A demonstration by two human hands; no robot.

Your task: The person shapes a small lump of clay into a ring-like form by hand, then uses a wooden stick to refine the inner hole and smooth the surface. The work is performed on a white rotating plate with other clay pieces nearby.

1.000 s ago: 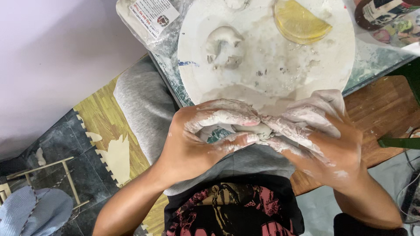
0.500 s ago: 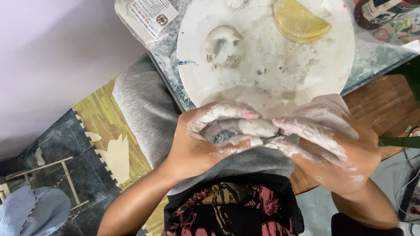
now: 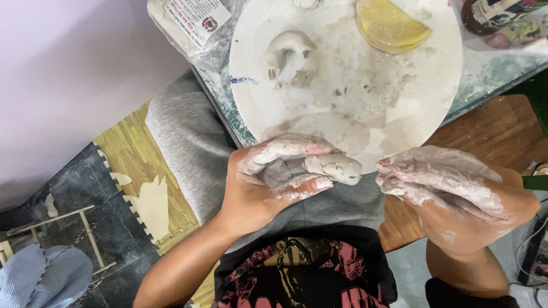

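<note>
Parted now, the right hand (image 3: 451, 194) hangs loosely curled and empty beside the left hand (image 3: 274, 177), which grips the clay lump (image 3: 334, 168) before the smeared round board (image 3: 342, 108) on the desk (image 3: 491, 71).

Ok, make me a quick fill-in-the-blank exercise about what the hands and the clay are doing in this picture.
1. The lump of pale clay is held in the ____ hand.
2. The right hand is ____ the lump, a gap between them.
3. A shaped clay piece lies on the round ____ board.
4. The yellow dish sits at the board's ____ edge.

Missing words: left; apart from; white; far
</note>
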